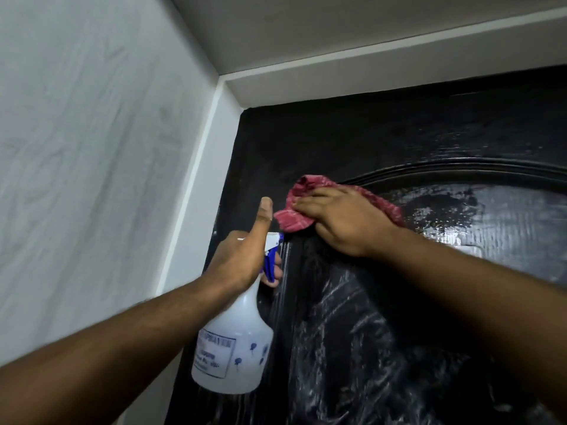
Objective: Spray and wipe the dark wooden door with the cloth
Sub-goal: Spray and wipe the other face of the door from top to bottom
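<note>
I judge the job about midway: the dark wooden door [399,133] shines wet and streaked from 3 to 6 o'clock, but its top band at 1 o'clock looks duller. My right hand [340,222] presses the red cloth [294,220] flat on the door at centre. My left hand [242,256] has its grip wrapped round the spray bottle [236,342] at 7 o'clock. A pale wall [92,148] stands at 9.

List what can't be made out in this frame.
1. Head view: the print on the bottle is blurred and unreadable.
2. Head view: the trigger is partly covered by the left hand; whether it is squeezed cannot be told.
3. Head view: much of the cloth lies hidden under the right hand.
4. Head view: the door is cut off by the right and bottom edges; no handle shows.
</note>
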